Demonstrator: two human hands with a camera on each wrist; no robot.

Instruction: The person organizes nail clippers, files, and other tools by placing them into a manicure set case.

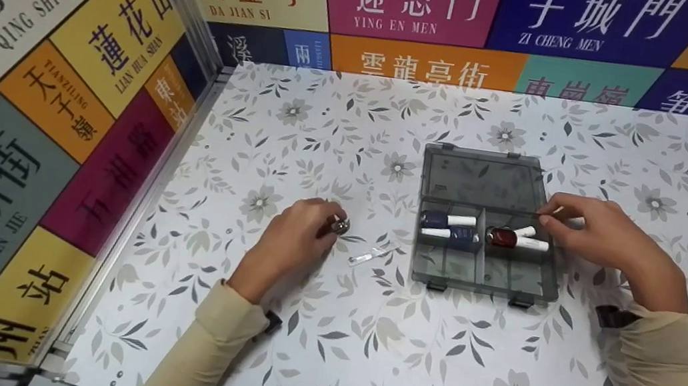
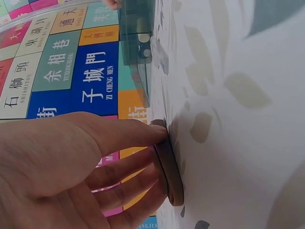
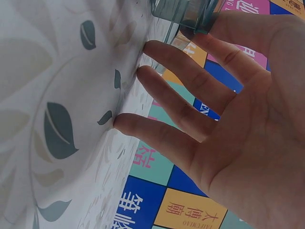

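My left hand (image 1: pixel 297 240) pinches a small, shiny metal nail clipper (image 2: pixel 167 164) between thumb and fingertips, low over the table. A slim, clear and silvery strip (image 1: pixel 368 257) lies between this hand and the box. The smoky grey plastic box (image 1: pixel 448 265) stands with its lid (image 1: pixel 480 178) laid open to the back. My right hand (image 1: pixel 601 232) pinches the box's right back corner with thumb and forefinger, while its other fingertips reach down to the tabletop in the right wrist view. Dark blue nail polish bottles (image 1: pixel 460 235) fill the back left compartment; a dark red one (image 1: pixel 503 237) lies in the right.
A white cap (image 1: pixel 524 232) shows behind the red bottle. White cloth with a grey leaf pattern covers the table (image 1: pixel 322 351). Panels with coloured signs (image 1: pixel 411 0) stand along the back and left edges (image 1: pixel 109 187).
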